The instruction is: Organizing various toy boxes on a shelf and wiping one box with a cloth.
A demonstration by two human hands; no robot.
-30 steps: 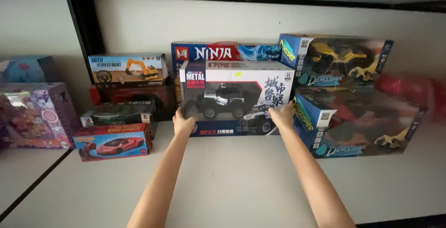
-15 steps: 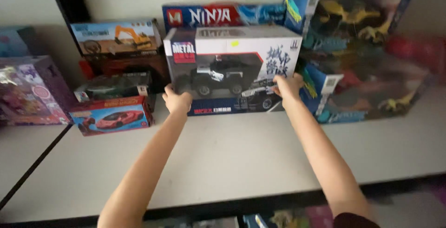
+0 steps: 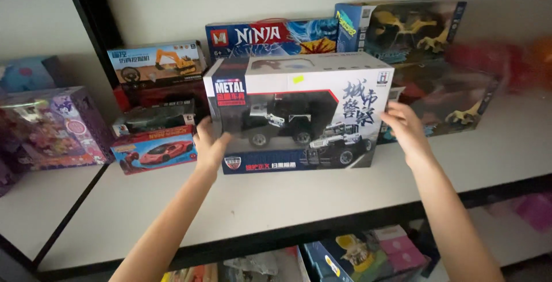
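A large white and blue toy box [image 3: 299,112] with a black off-road car behind its window stands on the white shelf [image 3: 276,201], slid toward the front edge. My left hand [image 3: 210,144] grips its lower left side. My right hand [image 3: 405,127] presses against its right side. Both hands hold the box between them.
Behind it stand a blue building-set box [image 3: 273,36] and a yellow dinosaur toy box [image 3: 402,26]. At left are an excavator box [image 3: 156,63], a red sports car box [image 3: 154,150] and a purple doll box [image 3: 52,127]. More boxes [image 3: 356,253] sit on the shelf below.
The box has been drawn forward from the row toward the shelf's front edge, with both hands on its sides. The camera has come closer and tilted down.
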